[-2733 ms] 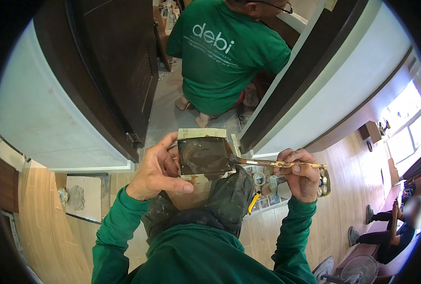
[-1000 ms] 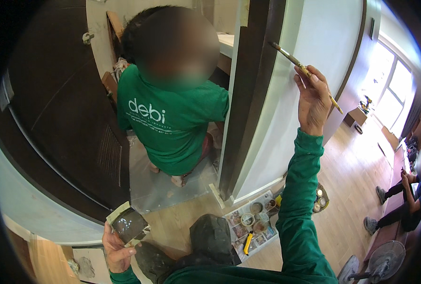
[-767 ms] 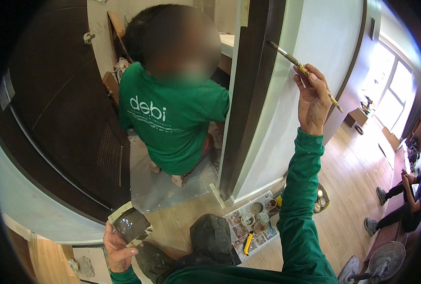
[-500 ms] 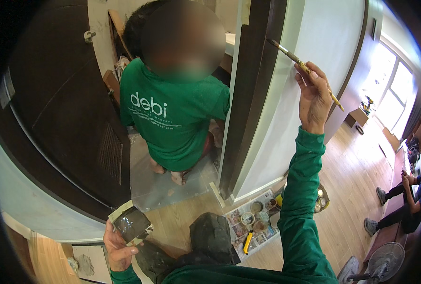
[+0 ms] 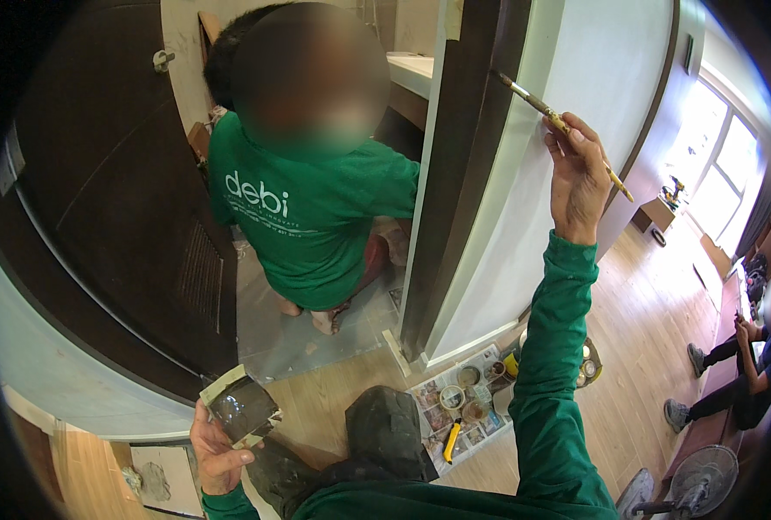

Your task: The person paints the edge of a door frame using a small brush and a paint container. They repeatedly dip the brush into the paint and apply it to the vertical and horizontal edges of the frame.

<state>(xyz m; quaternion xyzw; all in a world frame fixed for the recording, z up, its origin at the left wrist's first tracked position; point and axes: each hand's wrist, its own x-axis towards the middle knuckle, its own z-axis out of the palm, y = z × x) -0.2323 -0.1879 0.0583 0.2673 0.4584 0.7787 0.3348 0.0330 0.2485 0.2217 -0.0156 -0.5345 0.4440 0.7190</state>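
Note:
My right hand (image 5: 579, 178) is raised and closed around the paint-stained handle of a thin paintbrush (image 5: 534, 104). The dark bristle tip is at the dark brown door frame (image 5: 463, 173); whether it touches, I cannot tell. Low on the left, my left hand (image 5: 219, 455) grips a small cut-open container of dark brown paint (image 5: 242, 407), with pale tape along its rim. The thumb lies against its near edge and the fingers are partly hidden under it.
A person in a green shirt (image 5: 307, 234) kneels in the doorway beside the dark door (image 5: 99, 156). Below my right arm, newspaper (image 5: 433, 433) bears several small cups and a yellow cutter (image 5: 452, 440). A fan (image 5: 702, 481) and a seated person (image 5: 749, 355) are at right.
The kneeling person has shifted to the left and turned slightly, uncovering more of the white counter behind. My hands, the brush and the paint container have barely moved.

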